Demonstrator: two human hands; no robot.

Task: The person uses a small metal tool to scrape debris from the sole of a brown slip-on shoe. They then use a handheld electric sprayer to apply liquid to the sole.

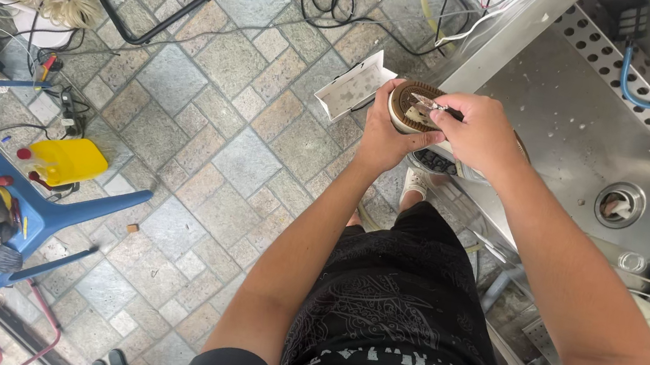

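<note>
Brown round coil part (413,108), copper-wound, sits cupped in my left hand (383,135) above the paved floor (223,116), just off the steel counter (557,123) edge. My right hand (474,132) pinches thin metal tweezers (429,104) onto its top. White box (354,86) lies just beside; yellow jug (69,160) well apart.

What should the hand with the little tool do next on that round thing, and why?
Probably press the thin metal tool a little deeper into the middle of the round part. Its tip already rests there, the right hand pinches it, and the left hand cups the part from below, so it looks steady enough.
</note>
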